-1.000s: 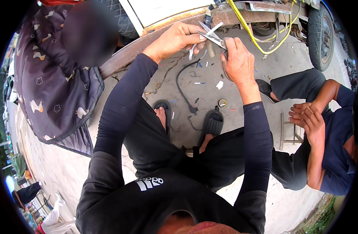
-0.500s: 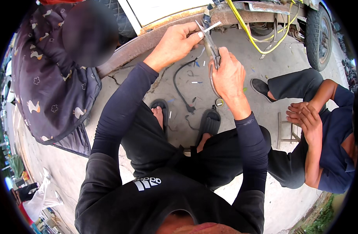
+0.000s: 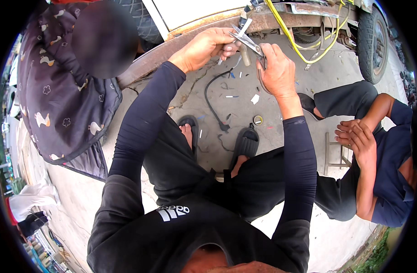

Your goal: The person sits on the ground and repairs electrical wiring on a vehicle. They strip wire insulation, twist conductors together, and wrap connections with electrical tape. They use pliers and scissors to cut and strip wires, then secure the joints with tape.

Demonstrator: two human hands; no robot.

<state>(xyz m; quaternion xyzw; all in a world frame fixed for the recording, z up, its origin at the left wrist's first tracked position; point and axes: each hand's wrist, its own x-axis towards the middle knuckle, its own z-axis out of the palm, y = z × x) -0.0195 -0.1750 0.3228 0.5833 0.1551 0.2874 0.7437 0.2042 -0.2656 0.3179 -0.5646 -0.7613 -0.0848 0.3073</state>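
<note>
My right hand is wrapped round the handles of metal scissors, whose slightly parted blades point up and left. The fingers of my left hand are closed at the blade tips, pinching a narrow white strip that sticks out above the blades. A dull beige-grey cylindrical piece hangs just under the blades; how it is held is hidden behind them. Both hands are in front of the vehicle's rusty lower edge.
A yellow cable loops down at the upper right, near a wheel. On the concrete lie a black cord, a tape roll and a white scrap. Another person sits at right with hands together. A patterned quilted cover hangs left.
My right hand has shifted right, and the scissors have turned to point more to the left. The white strip stands steeper. A white scrap now shows on the floor.
</note>
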